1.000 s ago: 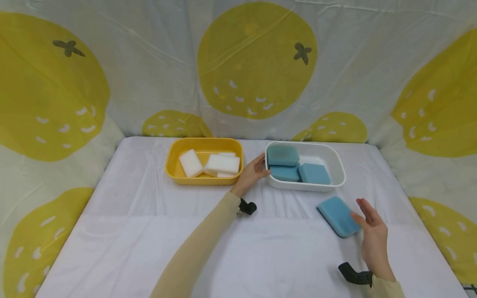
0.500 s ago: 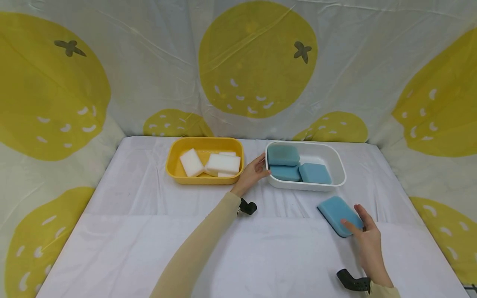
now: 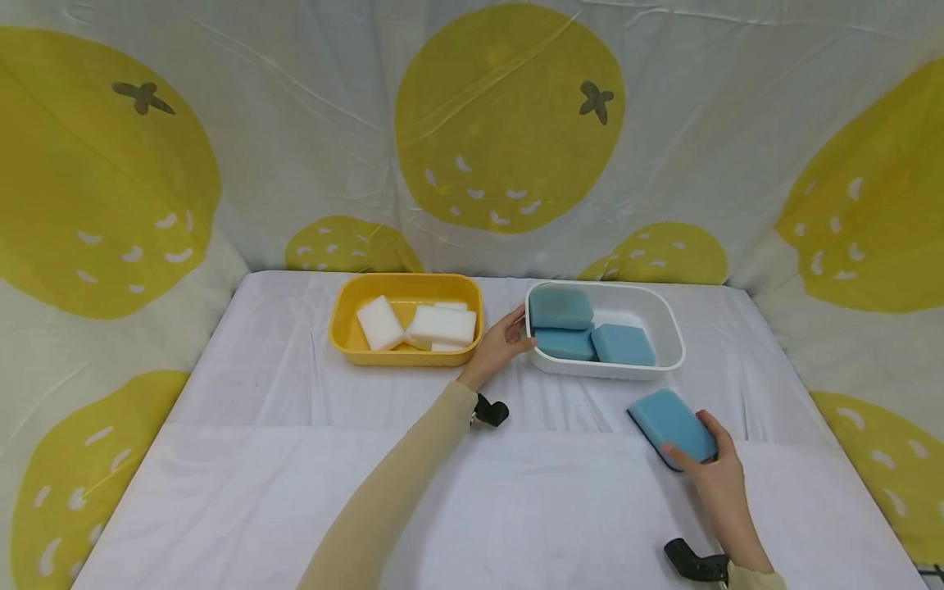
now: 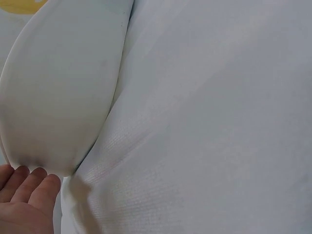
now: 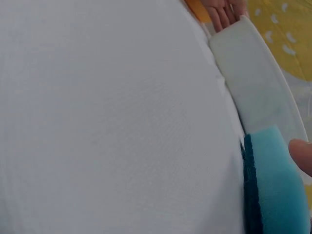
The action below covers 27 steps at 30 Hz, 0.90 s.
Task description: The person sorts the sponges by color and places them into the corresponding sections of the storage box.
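Observation:
A light-blue sponge with a dark scouring layer underneath lies on the white cloth in front of the white tub. My right hand pinches its near end, thumb at the left edge and fingers at the right edge. From the right wrist, the thumb shows close beside the blue foam. At the tub's left end, my left hand touches the wall with extended fingers; their fingertips meet the tub's outer wall in the left wrist view. Inside the tub are 3 blue sponges.
Left of the white tub stands a yellow tub holding several white foam blocks. White cloth covers the table. Behind and at the sides hangs a curtain printed with yellow fruit.
My right hand has moved left and slightly nearer, its thumb and fingers coming around the near end of the sponge. The sponge and my left hand have stayed in place.

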Each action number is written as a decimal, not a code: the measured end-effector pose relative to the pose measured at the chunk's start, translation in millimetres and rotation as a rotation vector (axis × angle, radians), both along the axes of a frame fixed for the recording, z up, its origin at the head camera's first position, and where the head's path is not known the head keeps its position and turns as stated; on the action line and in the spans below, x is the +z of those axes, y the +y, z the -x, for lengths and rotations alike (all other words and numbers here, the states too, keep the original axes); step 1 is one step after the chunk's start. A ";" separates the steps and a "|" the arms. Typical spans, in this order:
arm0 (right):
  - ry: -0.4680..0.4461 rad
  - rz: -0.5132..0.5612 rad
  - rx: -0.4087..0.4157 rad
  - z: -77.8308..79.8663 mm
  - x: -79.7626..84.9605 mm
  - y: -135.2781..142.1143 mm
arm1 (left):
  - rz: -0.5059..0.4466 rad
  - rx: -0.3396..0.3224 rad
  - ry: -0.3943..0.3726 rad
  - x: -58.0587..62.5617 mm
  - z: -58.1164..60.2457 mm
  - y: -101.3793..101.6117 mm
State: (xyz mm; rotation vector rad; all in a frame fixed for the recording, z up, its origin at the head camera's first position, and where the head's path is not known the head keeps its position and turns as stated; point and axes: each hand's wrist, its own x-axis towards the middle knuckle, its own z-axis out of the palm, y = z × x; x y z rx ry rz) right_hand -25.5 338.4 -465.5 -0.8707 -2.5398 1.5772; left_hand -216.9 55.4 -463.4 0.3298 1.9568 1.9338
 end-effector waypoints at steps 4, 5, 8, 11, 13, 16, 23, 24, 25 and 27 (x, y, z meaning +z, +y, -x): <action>-0.019 -0.048 0.033 -1.4 -2.0 1.1 | -0.017 -0.026 -0.029 0.6 2.1 -1.6; -0.019 -0.055 0.039 -1.7 -2.1 1.3 | -0.021 -0.034 -0.035 0.6 2.8 -2.0; -0.012 -0.068 0.047 -2.1 -2.2 1.6 | -0.027 -0.036 -0.040 1.7 3.0 -2.1; -0.007 -0.077 0.045 -1.6 -1.2 1.6 | -0.021 -0.020 -0.028 0.8 2.6 -1.2; -0.007 -0.081 0.038 -1.3 0.7 1.6 | -0.014 -0.002 -0.019 -0.5 2.1 -0.2; -0.005 -0.086 0.025 -1.7 5.2 2.3 | -0.003 0.008 -0.003 -2.3 2.0 0.8; 0.034 -0.043 -0.018 -1.5 19.7 5.5 | -0.001 0.001 -0.010 1.9 0.4 0.0; 0.040 -0.031 -0.028 -0.8 21.5 5.9 | 0.001 0.002 -0.009 1.7 0.5 0.2; 0.044 -0.022 -0.036 -0.2 23.4 6.3 | 0.001 0.002 -0.008 1.7 0.4 0.2; 0.052 -0.004 -0.051 1.2 27.0 6.4 | -0.005 0.005 -0.013 1.9 0.4 0.4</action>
